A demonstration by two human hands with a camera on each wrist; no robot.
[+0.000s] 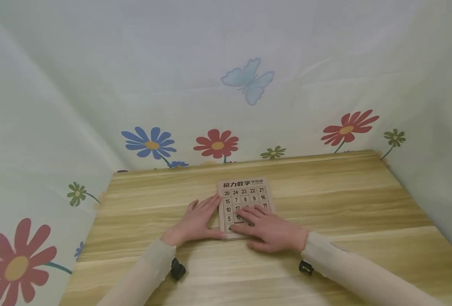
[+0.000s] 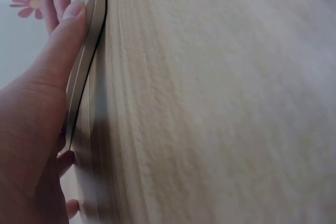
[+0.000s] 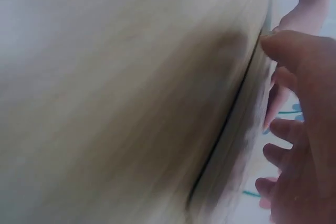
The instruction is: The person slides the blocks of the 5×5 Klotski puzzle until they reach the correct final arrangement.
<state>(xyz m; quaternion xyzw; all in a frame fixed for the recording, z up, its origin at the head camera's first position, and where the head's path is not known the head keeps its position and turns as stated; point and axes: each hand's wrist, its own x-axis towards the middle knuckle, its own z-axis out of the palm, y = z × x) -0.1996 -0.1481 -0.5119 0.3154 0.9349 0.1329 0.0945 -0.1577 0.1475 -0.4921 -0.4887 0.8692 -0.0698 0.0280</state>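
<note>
A flat wooden number puzzle (image 1: 245, 191) lies on the table, with rows of numbered square tiles under a printed heading. My left hand (image 1: 195, 223) holds it at the near left corner, fingers along the left side and thumb at the front edge. In the left wrist view the thumb (image 2: 71, 24) presses against the thin board edge (image 2: 86, 56). Over the lower right tiles spreads my right hand (image 1: 273, 231), its fingertips on the tiles and several numbers hidden beneath it. The right wrist view shows those fingers (image 3: 278, 153) loosely bent above the board.
The wood-grain table (image 1: 325, 204) extends around the puzzle on all sides. Behind it and at both sides hangs a pale cloth (image 1: 165, 63) printed with flowers and a butterfly. Dark wrist devices show under the left sleeve (image 1: 178, 270) and the right sleeve (image 1: 306, 267).
</note>
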